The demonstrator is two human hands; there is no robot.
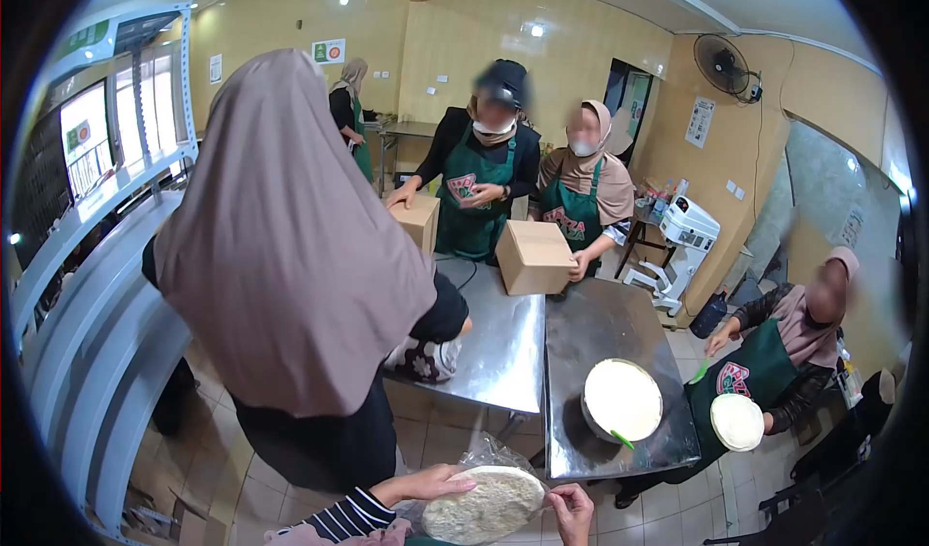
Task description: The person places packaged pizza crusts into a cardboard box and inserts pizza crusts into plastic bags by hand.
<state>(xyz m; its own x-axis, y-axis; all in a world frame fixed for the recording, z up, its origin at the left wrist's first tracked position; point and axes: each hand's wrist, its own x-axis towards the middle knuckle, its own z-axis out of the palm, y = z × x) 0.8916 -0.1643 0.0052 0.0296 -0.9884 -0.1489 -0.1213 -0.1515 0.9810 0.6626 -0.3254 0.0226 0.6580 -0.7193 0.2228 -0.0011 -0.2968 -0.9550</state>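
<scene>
A round, pale pizza base is held low in front of me, with a clear plastic bag around or behind it. My left hand grips its left side, the thumb lying over the top face. By the right edge, my right hand has its fingers pinched together, seemingly on the bag's edge; what exactly they hold is hard to make out. The base's lower edge comes close to the bottom of the view.
A metal table bears a large bowl of white filling with a green utensil. Cardboard boxes are held by co-workers behind. A person stands close ahead-left. Another at right holds a round base. Metal shelves flank the left.
</scene>
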